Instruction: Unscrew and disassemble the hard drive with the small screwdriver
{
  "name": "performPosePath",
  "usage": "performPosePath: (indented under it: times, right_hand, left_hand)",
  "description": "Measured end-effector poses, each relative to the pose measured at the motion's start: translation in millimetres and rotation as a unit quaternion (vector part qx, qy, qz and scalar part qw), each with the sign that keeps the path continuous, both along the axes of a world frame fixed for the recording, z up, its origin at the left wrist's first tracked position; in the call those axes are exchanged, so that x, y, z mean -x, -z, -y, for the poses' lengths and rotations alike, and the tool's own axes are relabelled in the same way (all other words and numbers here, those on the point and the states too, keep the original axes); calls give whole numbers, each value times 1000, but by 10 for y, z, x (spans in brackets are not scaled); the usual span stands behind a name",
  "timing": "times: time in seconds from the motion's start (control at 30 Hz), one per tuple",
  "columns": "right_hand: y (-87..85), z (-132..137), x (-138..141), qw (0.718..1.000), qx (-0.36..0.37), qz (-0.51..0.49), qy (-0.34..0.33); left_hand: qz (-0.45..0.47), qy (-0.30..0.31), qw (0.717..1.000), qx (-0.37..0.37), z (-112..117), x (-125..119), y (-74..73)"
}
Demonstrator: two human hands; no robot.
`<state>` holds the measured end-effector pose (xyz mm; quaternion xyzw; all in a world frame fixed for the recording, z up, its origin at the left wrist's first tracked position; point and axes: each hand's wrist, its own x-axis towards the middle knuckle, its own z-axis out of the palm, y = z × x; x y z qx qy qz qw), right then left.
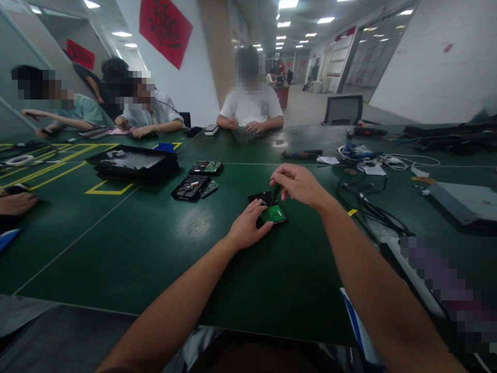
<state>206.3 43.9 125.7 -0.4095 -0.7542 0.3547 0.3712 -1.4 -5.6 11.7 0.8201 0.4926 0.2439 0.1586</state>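
Left hand (249, 226): grip part-spread, thumb and fingers holding the green-boarded drive (276, 213)
Right hand (298, 185): grip closed round a dark screwdriver (275, 192), pointing down

Partly covered by left hand (249, 226): green circuit board (276, 213). Mostly enclosed in right hand (298, 184) — dark tool (275, 192), too obscured to identify by type. Cut off at left edge: other person's hand (18, 203); at right edge: grey metal case (468, 199). Blurred by pixelation: purple item (437, 269) at lower right.
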Motion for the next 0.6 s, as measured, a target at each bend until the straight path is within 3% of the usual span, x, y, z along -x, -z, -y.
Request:
performPosePath:
  times: [0.17, 0.43, 0.6]
  right_hand:
    - [17, -17, 17, 997, 42, -33, -52]
    - [-14, -25, -17, 999, -35, 21, 18]
    - [-14, -10, -1, 999, -34, 19, -7]
  left_hand:
    - [4, 2, 1000, -2, 1, -5, -5]
    - [-6, -3, 1000, 7, -2, 0, 3]
    - [-8, -4, 1000, -2, -17, 3, 42]
